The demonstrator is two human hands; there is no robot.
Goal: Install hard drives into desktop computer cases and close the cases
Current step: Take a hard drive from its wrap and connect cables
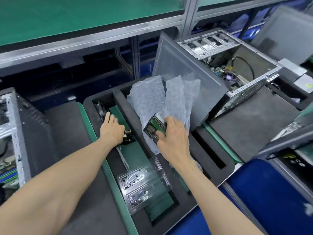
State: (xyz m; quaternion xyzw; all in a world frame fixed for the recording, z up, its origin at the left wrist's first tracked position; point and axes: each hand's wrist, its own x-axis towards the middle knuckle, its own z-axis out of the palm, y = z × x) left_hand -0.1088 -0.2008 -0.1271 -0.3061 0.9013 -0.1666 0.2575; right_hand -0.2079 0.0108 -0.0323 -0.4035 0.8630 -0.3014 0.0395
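My right hand grips a hard drive, circuit board up, above crumpled translucent wrapping lying in a black foam tray. My left hand reaches into the tray's left slot, fingers stretched forward, its palm over a dark cable bundle; whether it holds the bundle is unclear. An open desktop case lies on its side at the upper right, its grey side panel leaning against it.
A clear plastic blister pack with screws lies at the tray's near end. Another open case stands at the left. A third case is at the right edge. An aluminium rack with green shelves spans the back.
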